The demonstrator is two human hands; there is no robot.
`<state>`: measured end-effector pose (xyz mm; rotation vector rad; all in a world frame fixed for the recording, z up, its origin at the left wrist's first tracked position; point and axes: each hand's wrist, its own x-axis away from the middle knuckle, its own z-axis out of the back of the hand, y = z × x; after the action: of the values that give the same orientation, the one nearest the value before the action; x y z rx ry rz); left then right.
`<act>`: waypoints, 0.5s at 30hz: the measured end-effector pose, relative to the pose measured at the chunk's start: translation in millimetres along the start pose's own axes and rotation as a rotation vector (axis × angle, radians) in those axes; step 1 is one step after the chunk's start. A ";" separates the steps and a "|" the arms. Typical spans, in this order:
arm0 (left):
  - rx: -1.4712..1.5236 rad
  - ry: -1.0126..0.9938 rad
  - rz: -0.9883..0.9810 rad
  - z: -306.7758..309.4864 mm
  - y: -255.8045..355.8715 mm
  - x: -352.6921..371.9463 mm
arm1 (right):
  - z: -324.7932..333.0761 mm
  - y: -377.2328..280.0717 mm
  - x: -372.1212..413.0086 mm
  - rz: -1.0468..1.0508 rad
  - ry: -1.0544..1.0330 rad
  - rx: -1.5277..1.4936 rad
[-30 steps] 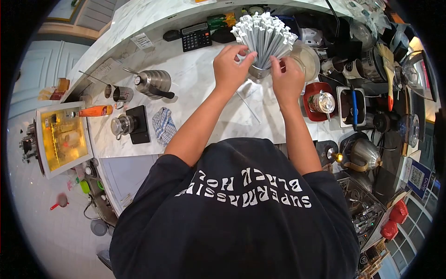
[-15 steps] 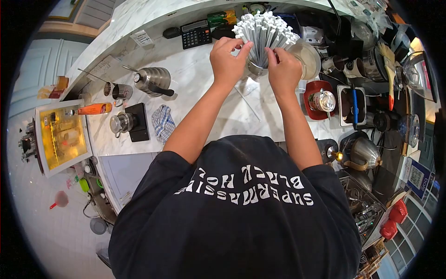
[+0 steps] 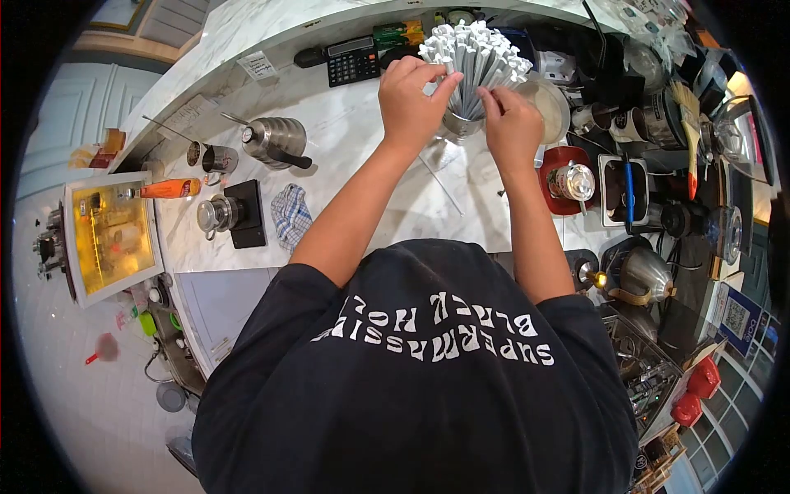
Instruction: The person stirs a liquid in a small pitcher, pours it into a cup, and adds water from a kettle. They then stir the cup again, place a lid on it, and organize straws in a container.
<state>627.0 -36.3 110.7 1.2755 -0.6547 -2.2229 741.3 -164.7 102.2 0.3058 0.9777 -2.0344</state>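
A dense bundle of white-wrapped straws (image 3: 473, 58) stands upright and fanned out in a metal cup (image 3: 461, 125) at the back of the counter. From the left, my left hand (image 3: 415, 99) has its thumb and fingers closed at the side of the bundle, on the outer straws. My right hand (image 3: 515, 128) is at the opposite side, thumb and fingers pinched together at the bundle's edge. Its exact grip is too small to make out. A single thin white straw (image 3: 441, 186) lies on the marble counter below the cup.
Left on the counter are a gooseneck kettle (image 3: 274, 140), a glass server (image 3: 217, 216) by a black scale (image 3: 245, 214), and a checked cloth (image 3: 289, 216). A calculator (image 3: 352, 62) lies behind. To the right are a jar on a red tray (image 3: 553, 206) and a metal bin (image 3: 613, 193).
The view has shifted slightly. My right hand has moved a little right and down along the bundle's edge; my left hand stays by the straws.
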 end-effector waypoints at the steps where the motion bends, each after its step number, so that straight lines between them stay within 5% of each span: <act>1: -0.015 -0.011 -0.012 -1.7 -1.5 0.3 | -2.1 1.5 2.1 -0.025 -0.014 -0.013; 15: -0.010 -0.034 0.173 -17.6 -17.6 14.4 | -17.6 6.8 2.2 -0.131 -0.023 -0.023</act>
<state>633.0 -34.7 82.7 1.1328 -0.7368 -2.1080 743.0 -155.4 85.7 0.2108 1.0299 -2.1387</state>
